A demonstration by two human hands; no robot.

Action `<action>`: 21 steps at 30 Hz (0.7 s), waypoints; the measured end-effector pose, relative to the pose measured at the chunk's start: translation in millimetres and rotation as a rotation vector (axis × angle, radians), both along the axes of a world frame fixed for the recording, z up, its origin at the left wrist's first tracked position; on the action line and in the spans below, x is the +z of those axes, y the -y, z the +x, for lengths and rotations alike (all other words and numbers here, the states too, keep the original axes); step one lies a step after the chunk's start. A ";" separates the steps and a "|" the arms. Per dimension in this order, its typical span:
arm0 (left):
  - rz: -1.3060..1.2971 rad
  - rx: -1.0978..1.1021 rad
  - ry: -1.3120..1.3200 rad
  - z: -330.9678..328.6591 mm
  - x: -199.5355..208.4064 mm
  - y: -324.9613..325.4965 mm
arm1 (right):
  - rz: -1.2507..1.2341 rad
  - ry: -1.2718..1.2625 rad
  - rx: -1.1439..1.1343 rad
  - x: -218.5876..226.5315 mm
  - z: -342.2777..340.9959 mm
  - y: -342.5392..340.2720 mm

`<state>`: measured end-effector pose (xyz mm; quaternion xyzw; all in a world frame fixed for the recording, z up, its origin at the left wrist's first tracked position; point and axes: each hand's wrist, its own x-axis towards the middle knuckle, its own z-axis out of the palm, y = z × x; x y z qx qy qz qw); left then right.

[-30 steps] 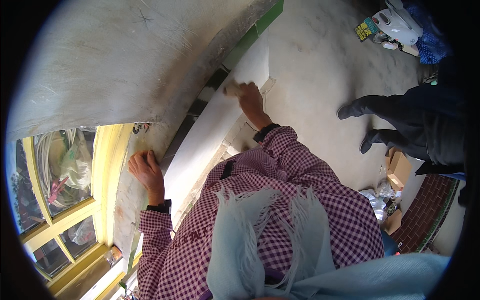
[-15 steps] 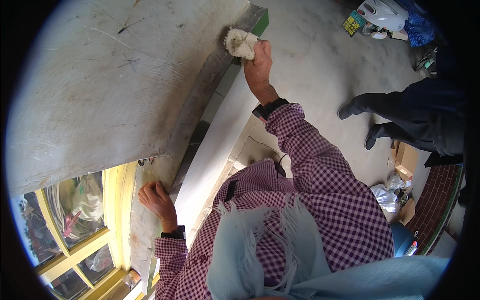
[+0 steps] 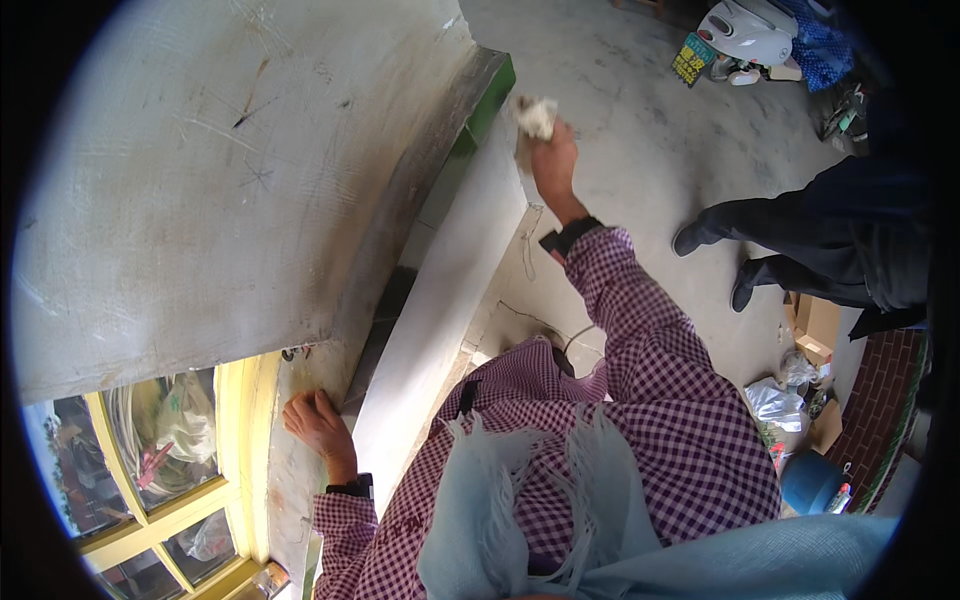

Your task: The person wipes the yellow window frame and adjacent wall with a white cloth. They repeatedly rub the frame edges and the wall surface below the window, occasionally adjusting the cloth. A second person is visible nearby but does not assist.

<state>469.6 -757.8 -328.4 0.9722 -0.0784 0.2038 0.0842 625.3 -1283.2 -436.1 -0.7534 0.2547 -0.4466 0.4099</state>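
Observation:
A crumpled off-white rag (image 3: 537, 118), slightly blurred, is gripped in my right hand (image 3: 556, 165). That hand is stretched forward, to the right of the far end of the grey ledge (image 3: 410, 165) with its green-tiled edge. The rag now hangs beside the ledge end, apart from it. My left hand (image 3: 318, 428) rests on the near part of the ledge by the yellow window frame (image 3: 247, 440), its fingers loosely bent, thumb apart, with nothing in it.
A scratched grey wall (image 3: 200, 200) rises on the left. At the right stands a person in dark trousers (image 3: 770, 220). Behind them is a white scooter (image 3: 748, 32). Cardboard boxes (image 3: 815, 325), silver wrapping (image 3: 775, 403) and a blue tub (image 3: 810, 482) sit lower right.
My right hand has lifted the rag off the ledge's far end and moved right and a little nearer. My left hand stays on the ledge. The view has shifted slightly.

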 end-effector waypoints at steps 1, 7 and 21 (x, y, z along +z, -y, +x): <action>-0.001 0.003 0.005 -0.3 1.0 1.7 | 0.059 0.039 0.020 19.6 16.2 11.3; -0.012 0.004 -0.002 -3.9 5.0 10.4 | 0.209 0.342 0.016 44.8 85.6 6.6; -0.030 0.017 -0.036 -0.5 7.9 12.5 | 0.731 0.129 0.429 22.7 106.7 99.5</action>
